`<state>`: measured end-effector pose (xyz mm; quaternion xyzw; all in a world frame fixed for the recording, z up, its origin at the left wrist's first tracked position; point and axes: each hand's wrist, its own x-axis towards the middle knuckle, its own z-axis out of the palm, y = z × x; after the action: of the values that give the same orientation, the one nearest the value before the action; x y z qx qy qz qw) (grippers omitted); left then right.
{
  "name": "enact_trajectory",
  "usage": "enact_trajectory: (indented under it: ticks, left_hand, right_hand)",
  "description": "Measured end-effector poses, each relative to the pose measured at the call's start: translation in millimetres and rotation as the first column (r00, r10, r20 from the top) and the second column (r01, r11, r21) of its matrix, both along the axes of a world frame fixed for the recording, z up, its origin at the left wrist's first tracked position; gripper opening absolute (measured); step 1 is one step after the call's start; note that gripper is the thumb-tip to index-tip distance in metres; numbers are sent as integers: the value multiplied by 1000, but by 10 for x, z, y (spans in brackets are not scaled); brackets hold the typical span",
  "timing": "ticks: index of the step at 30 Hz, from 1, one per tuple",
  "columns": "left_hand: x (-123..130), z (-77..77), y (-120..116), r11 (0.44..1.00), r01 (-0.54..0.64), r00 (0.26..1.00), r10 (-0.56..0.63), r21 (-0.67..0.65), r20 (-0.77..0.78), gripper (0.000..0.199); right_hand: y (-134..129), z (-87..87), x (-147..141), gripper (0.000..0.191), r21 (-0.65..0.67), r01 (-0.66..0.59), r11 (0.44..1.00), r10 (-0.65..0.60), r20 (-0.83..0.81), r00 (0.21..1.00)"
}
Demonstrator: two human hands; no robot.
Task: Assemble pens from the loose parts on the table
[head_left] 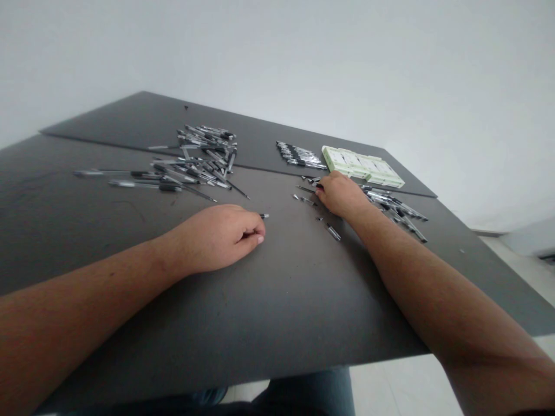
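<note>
My left hand (pixel 221 238) is closed low over the grey table, its fingers curled round a pen part (pixel 265 215) whose small dark tip shows past the knuckles. Farther right, my right hand (pixel 340 193) has its fingers pinched at a thin dark pen refill (pixel 306 189) that points left. Small caps and short clear pieces (pixel 333 231) lie near that hand, on its left and nearer side. Beyond my left hand is a loose heap of clear and black pens (pixel 191 170). More pens (pixel 396 208) spread to the right of my right wrist.
A row of pens (pixel 299 155) lies toward the back of the grey table (pixel 269 312). Beside it sit pale green and white boxes (pixel 362 165). A raised seam crosses the tabletop. A white wall (pixel 277 58) stands behind.
</note>
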<state>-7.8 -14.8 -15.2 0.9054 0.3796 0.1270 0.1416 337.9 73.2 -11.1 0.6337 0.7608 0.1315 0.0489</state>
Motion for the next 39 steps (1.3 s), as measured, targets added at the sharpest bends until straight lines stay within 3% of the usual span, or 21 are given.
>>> enact_trajectory:
  ticks: [32,35,39]
  left_hand:
    - [-33,-17,13,999,12,1000,-13,46,20,35]
    - [-42,6,7,998,-29,996,25,47,88,35]
    - [-53,23,7,981,-184,952,161,64,261,34]
  right_hand:
    - [-112,61,-68,47,50,-15,999,15,8,1000]
    - [-191,115,-118,43,115,-63,991,67,-31,997]
    - [-441,182,-293,36,153,-194,969,206,-70,976]
